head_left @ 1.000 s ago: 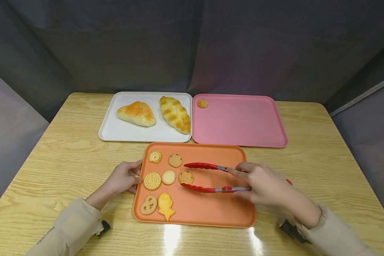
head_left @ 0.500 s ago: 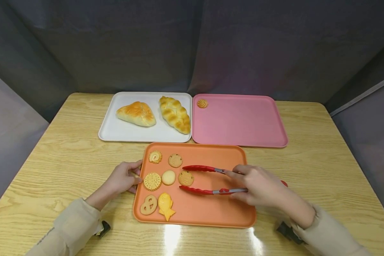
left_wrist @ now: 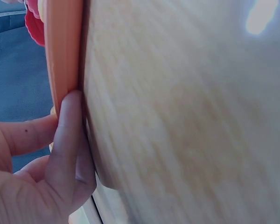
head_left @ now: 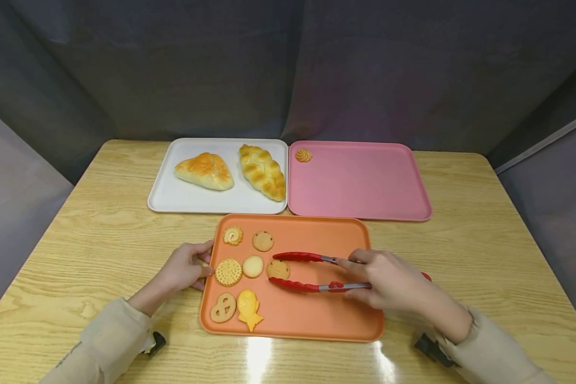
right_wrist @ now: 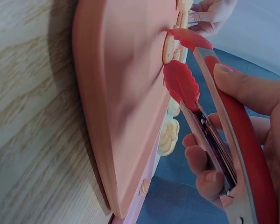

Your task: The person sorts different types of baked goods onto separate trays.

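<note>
In the head view my right hand (head_left: 389, 277) grips a pair of red-tipped tongs (head_left: 331, 288) over the orange tray (head_left: 317, 325). The tongs' two tips straddle a chocolate chip cookie (head_left: 278, 270), one at its far side and one at its near side; the right wrist view shows the same cookie (right_wrist: 168, 47) between the red tips. At the tray's left edge my left hand (head_left: 184, 266) holds the rim, its thumb and fingers pinching it in the left wrist view. Left of the tongs lie a plain round cookie (head_left: 253, 266) and a dotted round biscuit (head_left: 228, 272).
Also on the orange tray are another chip cookie (head_left: 263, 241), a ruffled cookie (head_left: 232, 235), a pretzel cookie (head_left: 223, 307) and a fish-shaped cookie (head_left: 249, 309). Behind stand a white tray (head_left: 173, 200) with two breads and a pink tray (head_left: 365, 181) with a swirl cookie (head_left: 304, 155).
The tongs shifted slightly left, and their tips came closer together around the chip cookie, which moved a little toward the near side. My left hand stayed at the tray's rim.
</note>
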The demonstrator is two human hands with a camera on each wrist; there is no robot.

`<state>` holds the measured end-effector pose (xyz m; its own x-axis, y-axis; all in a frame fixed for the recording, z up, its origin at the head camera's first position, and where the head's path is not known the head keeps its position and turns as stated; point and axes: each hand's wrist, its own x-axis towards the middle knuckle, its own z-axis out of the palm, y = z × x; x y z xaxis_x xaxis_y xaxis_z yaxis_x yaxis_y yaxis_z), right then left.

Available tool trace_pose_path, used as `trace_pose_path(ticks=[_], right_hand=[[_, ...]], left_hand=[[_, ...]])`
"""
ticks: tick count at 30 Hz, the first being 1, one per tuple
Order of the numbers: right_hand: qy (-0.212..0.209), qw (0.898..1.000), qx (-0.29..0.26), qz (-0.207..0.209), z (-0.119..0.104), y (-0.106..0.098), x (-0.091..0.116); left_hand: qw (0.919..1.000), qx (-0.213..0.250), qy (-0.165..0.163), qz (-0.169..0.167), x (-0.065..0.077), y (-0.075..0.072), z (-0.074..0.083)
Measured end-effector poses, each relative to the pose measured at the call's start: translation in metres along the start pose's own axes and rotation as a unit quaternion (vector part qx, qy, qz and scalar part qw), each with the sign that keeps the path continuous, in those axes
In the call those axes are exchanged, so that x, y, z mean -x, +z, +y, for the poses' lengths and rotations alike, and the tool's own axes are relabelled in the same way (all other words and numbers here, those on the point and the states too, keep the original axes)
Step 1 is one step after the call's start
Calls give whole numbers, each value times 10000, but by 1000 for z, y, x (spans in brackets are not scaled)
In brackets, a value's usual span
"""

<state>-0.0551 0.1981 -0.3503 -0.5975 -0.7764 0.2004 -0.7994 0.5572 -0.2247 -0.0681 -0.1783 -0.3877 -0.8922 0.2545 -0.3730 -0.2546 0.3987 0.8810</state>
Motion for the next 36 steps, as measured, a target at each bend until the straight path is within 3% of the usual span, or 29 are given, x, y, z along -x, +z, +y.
trace_pose_path(ticks=[14, 36], right_hand=[[-109, 9988, -376, 294, 3, -6, 3], [209, 9988, 78, 445, 16, -17, 3]], left_hand=[[9999, -64, -63, 90, 0, 0, 0], [10000, 33, -49, 35, 0, 0, 0]])
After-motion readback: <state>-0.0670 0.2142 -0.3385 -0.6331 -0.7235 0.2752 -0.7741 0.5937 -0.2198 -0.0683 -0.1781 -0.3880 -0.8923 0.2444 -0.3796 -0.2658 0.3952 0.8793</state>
